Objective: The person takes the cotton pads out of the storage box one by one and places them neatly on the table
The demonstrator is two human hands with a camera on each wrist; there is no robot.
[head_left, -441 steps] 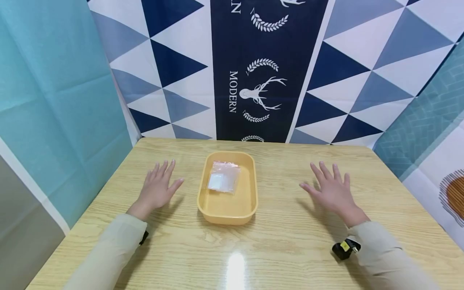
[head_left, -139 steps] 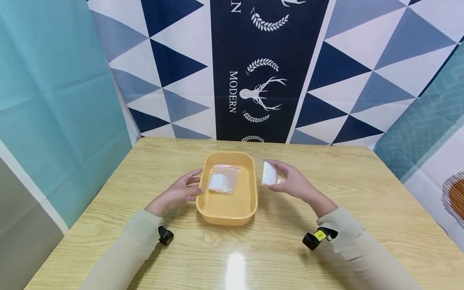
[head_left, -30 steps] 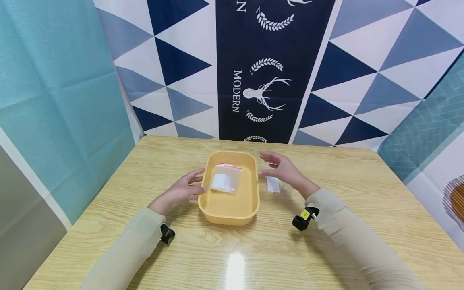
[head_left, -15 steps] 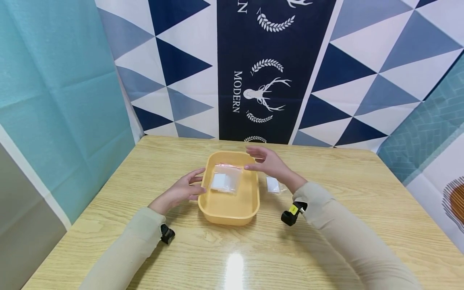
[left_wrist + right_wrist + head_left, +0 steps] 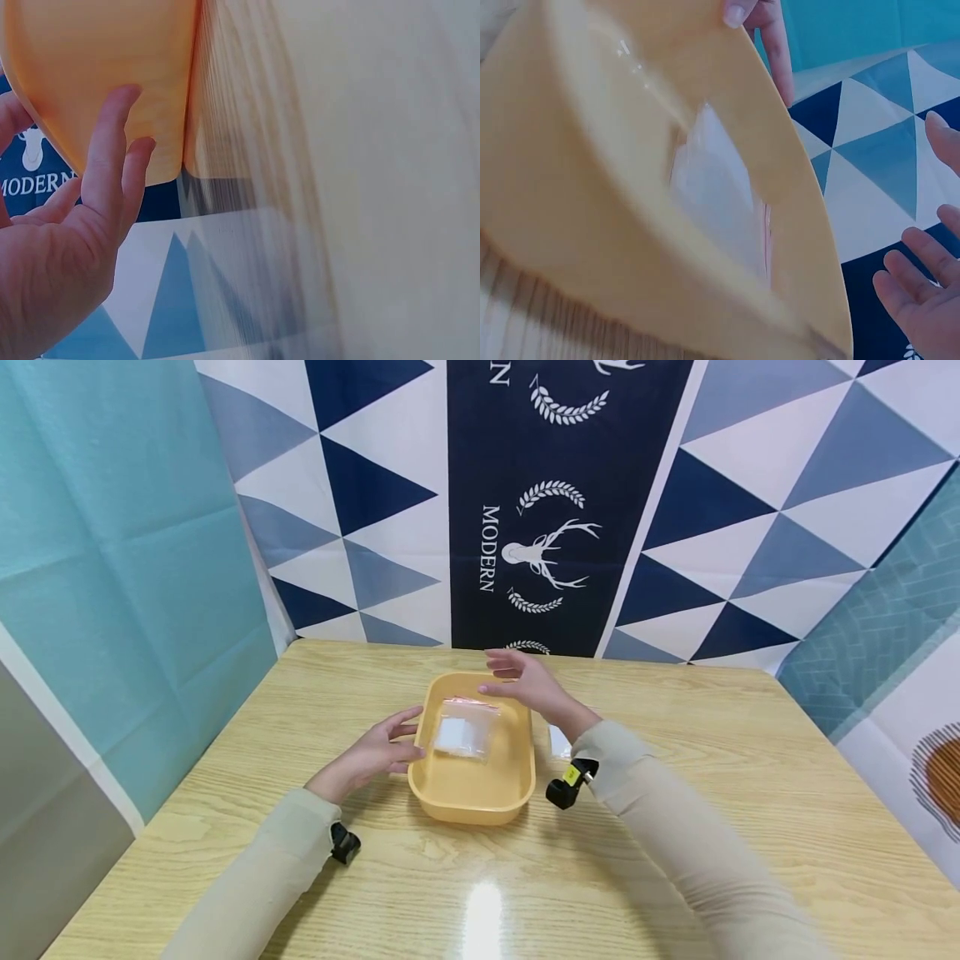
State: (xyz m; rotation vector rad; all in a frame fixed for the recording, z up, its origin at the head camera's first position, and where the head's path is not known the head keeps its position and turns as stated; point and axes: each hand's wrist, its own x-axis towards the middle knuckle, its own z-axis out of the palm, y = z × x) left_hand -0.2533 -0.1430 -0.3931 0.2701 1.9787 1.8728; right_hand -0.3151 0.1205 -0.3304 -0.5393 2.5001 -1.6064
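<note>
On a wooden tabletop (image 5: pixel 675 768) sits a yellow tub (image 5: pixel 472 795). Inside it, toward the far left, lies a clear bag (image 5: pixel 465 733) with a white patch; glare and creases make its contents hard to read. A person's left hand (image 5: pixel 367 756) holds the tub's left rim, thumb over the edge, fingers along the outer wall, some of them cut off in the left wrist view. The right hand (image 5: pixel 528 683) hovers over the far right corner, holding nothing, thumb and fingers wide apart; the right wrist view crops it. Just right of the tub, a second bag (image 5: pixel 558 743) lies partly hidden behind the right wrist.
</note>
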